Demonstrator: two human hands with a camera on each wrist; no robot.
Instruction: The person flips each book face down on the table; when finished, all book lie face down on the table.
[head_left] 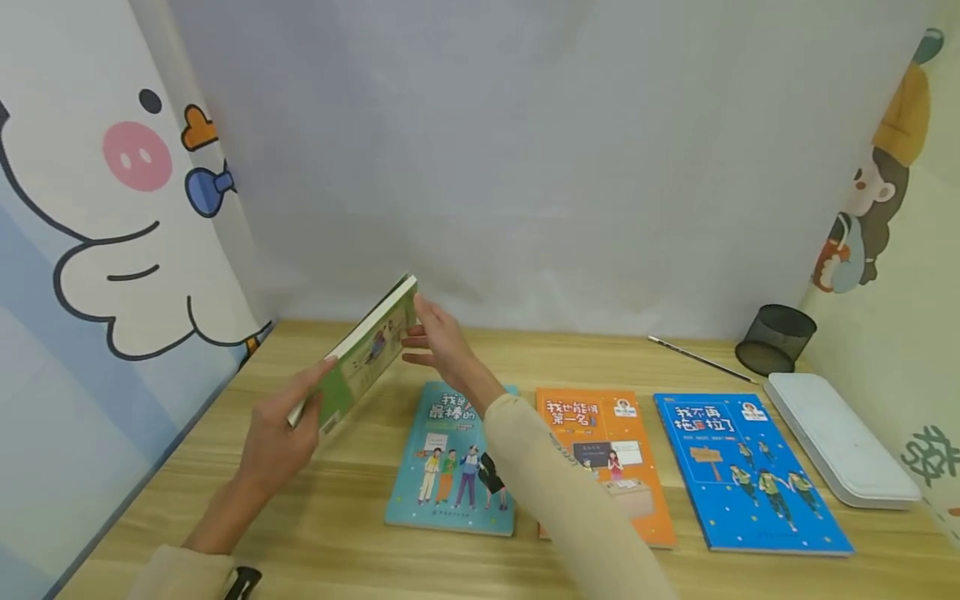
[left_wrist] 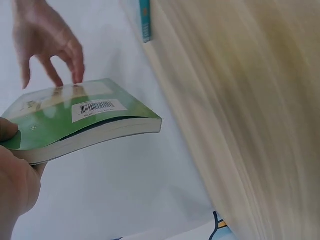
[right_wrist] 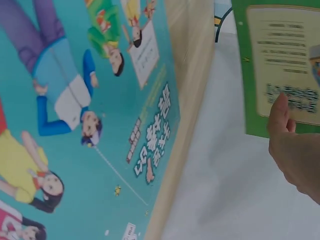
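Observation:
A green book [head_left: 378, 342] is held up, tilted, above the left part of the table. My left hand [head_left: 281, 433] grips its near end, thumb on one side and fingers on the other. In the left wrist view, a barcode label shows on the green back cover [left_wrist: 50, 127]. My right hand [head_left: 450, 346] is at the far end of the book, fingers loosely spread; whether they touch the cover is unclear. Below the right forearm lie a teal book [head_left: 450, 450] and an orange book [head_left: 648, 475], the latter partly hidden by the sleeve. A blue book [head_left: 750, 475] lies farther right.
At the back right stands a black mesh pen holder [head_left: 776, 337], with a pencil [head_left: 701, 358] lying beside it. A white case [head_left: 840, 437] lies right of the blue book. Behind the wooden table [head_left: 345, 533] hangs a pale curtain [head_left: 525, 167].

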